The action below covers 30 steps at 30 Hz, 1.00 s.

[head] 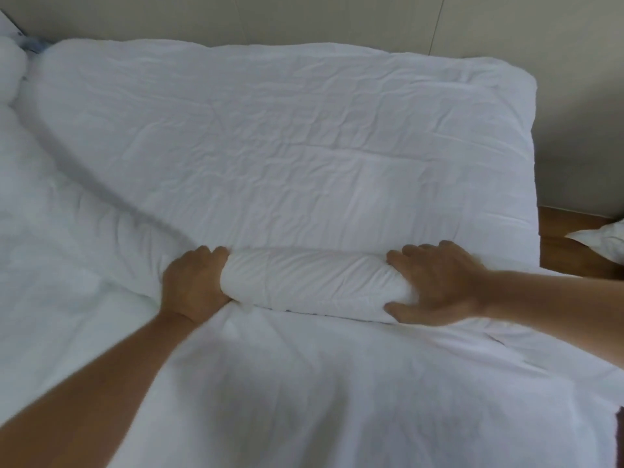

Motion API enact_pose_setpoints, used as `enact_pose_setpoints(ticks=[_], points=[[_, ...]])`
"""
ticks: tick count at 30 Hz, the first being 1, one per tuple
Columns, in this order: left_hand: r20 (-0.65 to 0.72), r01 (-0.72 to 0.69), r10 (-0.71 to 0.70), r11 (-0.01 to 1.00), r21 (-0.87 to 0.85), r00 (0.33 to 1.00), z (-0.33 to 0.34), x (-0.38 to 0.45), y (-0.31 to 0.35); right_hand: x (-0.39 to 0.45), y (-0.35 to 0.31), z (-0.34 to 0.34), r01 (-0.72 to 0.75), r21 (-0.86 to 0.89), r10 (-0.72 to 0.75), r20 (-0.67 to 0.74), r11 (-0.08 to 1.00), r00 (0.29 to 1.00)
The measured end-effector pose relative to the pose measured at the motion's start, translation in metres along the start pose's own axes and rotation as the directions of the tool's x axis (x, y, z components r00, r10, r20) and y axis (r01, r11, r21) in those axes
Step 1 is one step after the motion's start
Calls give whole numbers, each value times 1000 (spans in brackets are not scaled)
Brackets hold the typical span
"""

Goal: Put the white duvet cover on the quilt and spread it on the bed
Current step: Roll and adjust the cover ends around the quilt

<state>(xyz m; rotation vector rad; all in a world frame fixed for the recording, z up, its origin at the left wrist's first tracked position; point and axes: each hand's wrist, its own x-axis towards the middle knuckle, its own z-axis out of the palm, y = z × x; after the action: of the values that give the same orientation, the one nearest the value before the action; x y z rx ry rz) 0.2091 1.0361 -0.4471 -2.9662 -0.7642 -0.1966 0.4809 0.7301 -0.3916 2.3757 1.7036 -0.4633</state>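
Note:
A white quilt (270, 146) lies spread and wrinkled across the bed, its far edge near the wall. Its near edge is rolled into a thick white roll (304, 282) that lies left to right. My left hand (192, 285) grips the roll's left end, fingers curled over the top. My right hand (435, 285) grips the right end, fingers over the top and thumb beneath the front. Smooth white duvet cover fabric (320, 383) lies in front of the roll, under my forearms. I cannot tell where cover and quilt part inside the roll.
A beige wall (337, 18) runs behind the bed. White pillows (10, 62) sit at the far left. At the right is a wooden floor (560, 228) with a white pillow corner (604, 241) on it. The bed's right edge drops off there.

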Motion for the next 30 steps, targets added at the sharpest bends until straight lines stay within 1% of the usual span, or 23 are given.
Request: enact_pose_setpoints(ticks=[2, 3, 4, 6, 8, 9, 10, 12, 13, 14, 15, 16, 17, 18, 20, 22, 23, 24, 25, 26, 27, 29, 30], points=[[-66, 105, -104, 994, 10, 992, 4, -9, 7, 16, -6, -16, -103, 94, 81, 213, 990, 974], [-80, 124, -123, 992, 14, 989, 4, -10, 8, 21, -10, -18, -138, 160, 90, 275, 977, 957], [-74, 128, -126, 992, 18, 989, 1, -9, 10, 22, -14, -13, -143, 193, 85, 284, 971, 955], [13, 130, -130, 991, 21, 991, -9, -3, 10, 15, -19, 1, -125, 150, 94, 200, 981, 975], [216, 143, -138, 990, -4, 967, -27, 3, 12, 2, -24, 19, -89, 60, 85, 64, 994, 994], [353, 143, -126, 989, -22, 927, -36, 8, 10, -3, -27, 29, -50, 8, 51, -28, 999, 998], [519, 138, -102, 990, -31, 849, -48, 17, 7, -8, -30, 39, -4, -56, -3, -116, 998, 993], [807, 65, -17, 998, -26, 590, -74, 51, 2, -14, -35, 55, 71, -170, -111, -243, 983, 964], [868, -45, 21, 999, 1, 496, -85, 68, 6, -16, -37, 61, 84, -191, -139, -298, 978, 944], [885, -196, 46, 979, 52, 463, -90, 81, 15, -17, -38, 63, 86, -195, -150, -338, 977, 929], [883, -326, 78, 941, 87, 462, -90, 87, 25, -18, -38, 62, 90, -194, -158, -374, 977, 914], [874, -405, 119, 909, 95, 471, -86, 87, 35, -19, -39, 62, 92, -193, -163, -395, 977, 904], [857, -405, 153, 912, 69, 491, -75, 82, 41, -21, -39, 60, 90, -197, -164, -398, 976, 903], [826, -342, 168, 939, 32, 538, -63, 71, 43, -26, -41, 57, 74, -187, -141, -378, 980, 915], [695, -225, 172, 974, -15, 698, -45, 47, 36, -34, -46, 43, 32, -100, -58, -270, 995, 961], [470, -194, 188, 980, -36, 862, -29, 23, 19, -32, -41, 12, -44, 92, 42, 30, 995, 999], [335, -208, 213, 977, -51, 918, -20, 10, 12, -27, -35, -3, -101, 211, 58, 200, 972, 978], [218, -224, 233, 973, -62, 948, -11, -4, 6, -21, -32, -16, -168, 291, 62, 341, 942, 938], [104, -236, 241, 970, -58, 965, -3, -18, 4, -17, -33, -22, -211, 322, 61, 418, 923, 907], [0, -225, 226, 973, -48, 974, 3, -31, 5, -17, -38, -19, -212, 313, 60, 433, 926, 899], [-67, -194, 191, 980, -46, 979, 4, -43, 7, -20, -45, -11, -184, 283, 59, 400, 941, 915], [-135, -113, 104, 992, -56, 985, 3, -58, 13, -34, -66, 15, -129, 195, 72, 274, 972, 959], [-133, -82, 72, 994, -71, 989, 1, -64, 15, -42, -74, 26, -103, 144, 72, 204, 984, 976]])
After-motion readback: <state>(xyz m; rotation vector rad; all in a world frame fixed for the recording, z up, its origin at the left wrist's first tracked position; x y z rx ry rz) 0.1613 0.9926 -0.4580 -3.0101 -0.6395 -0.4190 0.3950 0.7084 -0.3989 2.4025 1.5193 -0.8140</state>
